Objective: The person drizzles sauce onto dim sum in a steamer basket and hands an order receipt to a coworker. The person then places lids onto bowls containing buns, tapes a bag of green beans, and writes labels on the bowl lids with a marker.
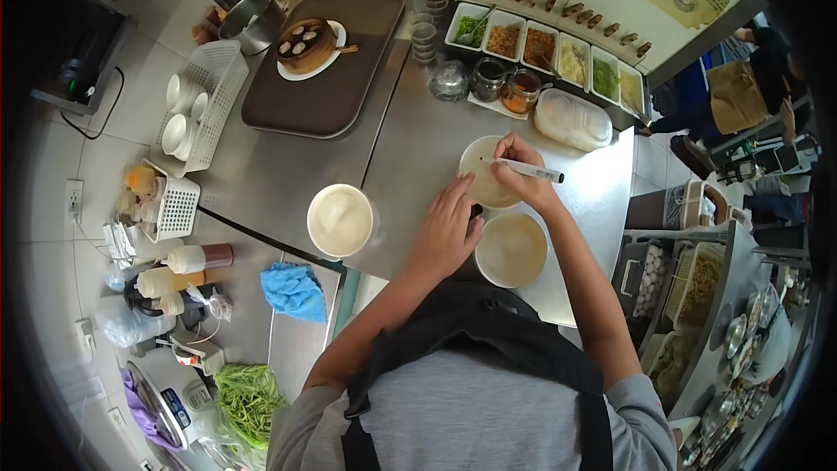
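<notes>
My right hand [519, 163] grips a white marker [536, 172] with a black end, its tip against the pale lid of a round tub [478, 185]. Fingertips of my left hand [446, 225] rest at that tub's left edge. Between the thumb and fingers of this hand shows a small black piece, which looks like the marker cap [476, 210]. A second lidded tub [512, 250] stands nearer to me, just right of my left thumb. Further left is a third pale round tub [340, 220], apart from both hands.
A brown tray [370, 35] carries a bamboo steamer [307, 45] on a white plate. Topping containers [539, 42], jars and a clear plastic box [573, 119] line the back. A blue cloth [293, 291], sauce bottles [199, 258] and green vegetables [247, 403] lie left. Another person [767, 78] stands far right.
</notes>
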The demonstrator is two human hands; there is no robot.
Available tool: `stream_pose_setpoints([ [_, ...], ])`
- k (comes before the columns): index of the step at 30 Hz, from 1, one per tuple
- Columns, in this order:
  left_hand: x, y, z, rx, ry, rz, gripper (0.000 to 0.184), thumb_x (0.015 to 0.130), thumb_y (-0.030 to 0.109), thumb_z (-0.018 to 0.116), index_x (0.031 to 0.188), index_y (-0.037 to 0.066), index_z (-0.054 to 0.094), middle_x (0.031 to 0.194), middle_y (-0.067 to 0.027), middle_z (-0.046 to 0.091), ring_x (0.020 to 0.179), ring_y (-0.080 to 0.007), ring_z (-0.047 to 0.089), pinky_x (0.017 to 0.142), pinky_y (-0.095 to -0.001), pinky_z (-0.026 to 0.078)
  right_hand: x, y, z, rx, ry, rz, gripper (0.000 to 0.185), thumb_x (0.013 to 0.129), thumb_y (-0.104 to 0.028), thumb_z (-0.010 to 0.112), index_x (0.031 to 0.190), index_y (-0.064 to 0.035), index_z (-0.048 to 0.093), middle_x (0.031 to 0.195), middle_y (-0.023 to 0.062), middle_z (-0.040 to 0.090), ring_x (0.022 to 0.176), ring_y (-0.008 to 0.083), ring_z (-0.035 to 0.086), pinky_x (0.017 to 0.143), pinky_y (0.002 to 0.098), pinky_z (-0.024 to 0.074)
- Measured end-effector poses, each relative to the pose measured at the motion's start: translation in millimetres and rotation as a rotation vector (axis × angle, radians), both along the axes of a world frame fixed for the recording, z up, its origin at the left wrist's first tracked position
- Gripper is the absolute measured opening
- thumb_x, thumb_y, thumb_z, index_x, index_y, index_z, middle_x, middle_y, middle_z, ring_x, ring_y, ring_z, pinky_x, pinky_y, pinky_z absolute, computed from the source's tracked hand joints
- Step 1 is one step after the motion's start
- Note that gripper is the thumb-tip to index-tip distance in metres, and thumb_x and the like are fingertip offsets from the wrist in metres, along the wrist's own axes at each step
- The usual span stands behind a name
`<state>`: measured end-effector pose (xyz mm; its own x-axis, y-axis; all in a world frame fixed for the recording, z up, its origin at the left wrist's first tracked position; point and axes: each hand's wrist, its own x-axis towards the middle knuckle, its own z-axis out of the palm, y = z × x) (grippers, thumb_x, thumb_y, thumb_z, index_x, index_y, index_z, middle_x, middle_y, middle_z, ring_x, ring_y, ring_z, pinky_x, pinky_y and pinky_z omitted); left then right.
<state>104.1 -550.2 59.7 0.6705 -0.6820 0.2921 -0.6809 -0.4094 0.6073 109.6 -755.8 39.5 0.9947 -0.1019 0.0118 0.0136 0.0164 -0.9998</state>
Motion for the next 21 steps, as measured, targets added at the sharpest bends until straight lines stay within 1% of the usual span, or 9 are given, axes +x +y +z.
stream_pose_setpoints([
  [4,4,-6,-5,0.070,-0.020,0.025,0.029,0.084,0.017,0.062,0.100,-0.001,0.048,0.142,-0.0212,0.037,0.132,-0.0380,0.035,0.106,-0.0478,0.032,0,2,2,-0.105,-0.024,0.058,0.014,0.076,-0.002,0.061,0.088,-0.0061,0.056,0.082,-0.0019,0.057,0.076,0.0044,0.052,0.068,0.0206,0.0430],
  [7,3,-6,-8,0.108,-0.040,0.029,0.033,0.084,0.018,0.063,0.104,-0.002,0.048,0.143,-0.0211,0.035,0.133,-0.0374,0.033,0.106,-0.0477,0.032,-2,3,-1,-0.137,-0.087,0.098,0.015,0.076,0.000,0.061,0.088,-0.0066,0.058,0.084,-0.0029,0.057,0.078,0.0051,0.053,0.068,0.0213,0.0437],
  [10,3,-4,-6,0.137,-0.005,0.023,0.036,0.084,0.019,0.063,0.107,-0.003,0.048,0.143,-0.0215,0.034,0.134,-0.0369,0.033,0.107,-0.0475,0.031,-3,2,-1,-0.145,-0.079,0.106,0.010,0.078,-0.003,0.062,0.087,-0.0058,0.058,0.082,-0.0011,0.060,0.079,0.0057,0.055,0.068,0.0224,0.0446],
  [13,3,-6,-8,0.120,-0.011,0.043,0.034,0.080,0.020,0.066,0.100,-0.003,0.051,0.145,-0.0192,0.033,0.136,-0.0327,0.032,0.109,-0.0464,0.030,2,4,4,-0.268,-0.006,0.043,0.009,0.082,-0.010,0.064,0.088,-0.0053,0.058,0.076,0.0005,0.061,0.072,0.0061,0.056,0.066,0.0233,0.0453],
  [16,6,-6,-10,0.142,-0.014,0.028,0.034,0.080,0.020,0.066,0.101,-0.003,0.051,0.144,-0.0189,0.035,0.134,-0.0329,0.034,0.109,-0.0454,0.031,13,8,1,-0.346,0.116,-0.118,0.015,0.084,-0.016,0.065,0.087,-0.0046,0.056,0.070,0.0022,0.061,0.064,0.0059,0.054,0.061,0.0235,0.0452],
  [19,9,-5,-7,0.105,0.027,0.014,0.031,0.082,0.018,0.065,0.100,-0.002,0.051,0.141,-0.0200,0.039,0.132,-0.0358,0.036,0.106,-0.0458,0.034,14,7,-2,-0.071,0.075,-0.103,0.017,0.083,-0.008,0.065,0.089,-0.0039,0.050,0.073,0.0012,0.056,0.067,0.0053,0.053,0.058,0.0208,0.0435],
  [21,11,-4,-6,0.108,0.006,0.000,0.028,0.082,0.018,0.065,0.096,-0.002,0.051,0.141,-0.0199,0.039,0.132,-0.0352,0.037,0.106,-0.0453,0.034,14,3,-7,-0.069,0.028,-0.080,0.019,0.082,-0.006,0.066,0.089,-0.0045,0.049,0.074,0.0019,0.057,0.067,0.0053,0.054,0.058,0.0201,0.0436],
])
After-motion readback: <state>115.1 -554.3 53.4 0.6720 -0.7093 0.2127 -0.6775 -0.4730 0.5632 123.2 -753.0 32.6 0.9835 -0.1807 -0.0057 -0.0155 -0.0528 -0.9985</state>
